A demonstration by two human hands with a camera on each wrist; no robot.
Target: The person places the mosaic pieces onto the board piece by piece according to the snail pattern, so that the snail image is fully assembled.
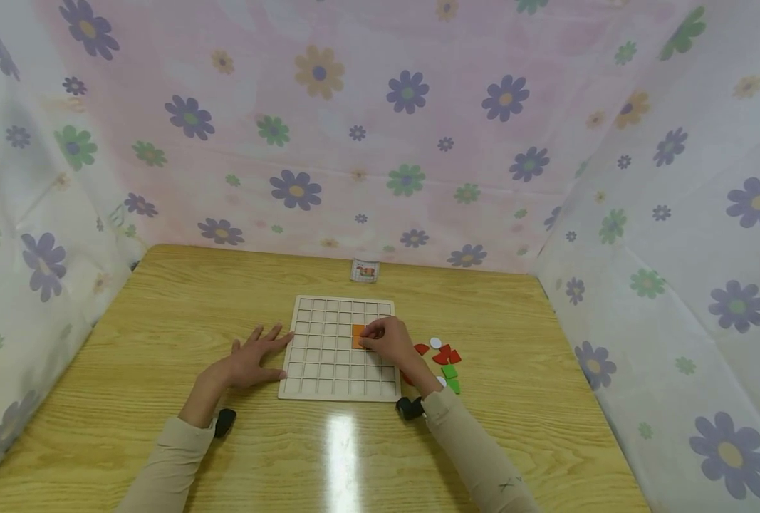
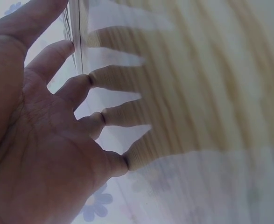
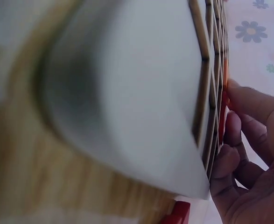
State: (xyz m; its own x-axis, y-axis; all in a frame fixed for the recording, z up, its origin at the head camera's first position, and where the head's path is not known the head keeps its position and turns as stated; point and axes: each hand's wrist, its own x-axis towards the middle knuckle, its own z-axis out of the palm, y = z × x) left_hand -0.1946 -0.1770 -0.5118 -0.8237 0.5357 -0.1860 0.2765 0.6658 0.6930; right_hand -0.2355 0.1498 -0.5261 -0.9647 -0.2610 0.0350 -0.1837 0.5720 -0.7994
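A pale square grid board (image 1: 341,397) lies on the table, its squares edged by raised strips. Two orange tiles (image 1: 357,342) sit one below the other, right of its middle. Over them, my right hand (image 1: 389,342) pinches at an orange tile, thumb and curled fingers at its surface; the right wrist view shows the thumb tip on an orange tile (image 3: 225,70) with a redder one beside it. My left hand (image 1: 248,363) rests on the table, fingers spread, fingertip and thumb at the board's left edge. In the left wrist view, the palm (image 2: 48,140) holds nothing.
Right of the board lie red pieces (image 1: 454,356), green pieces (image 1: 449,371) and white discs (image 1: 435,343), some behind the right wrist. A small picture card (image 1: 365,271) lies at the table's back edge. Flowered cloth (image 1: 405,92) hangs around the back and both sides.
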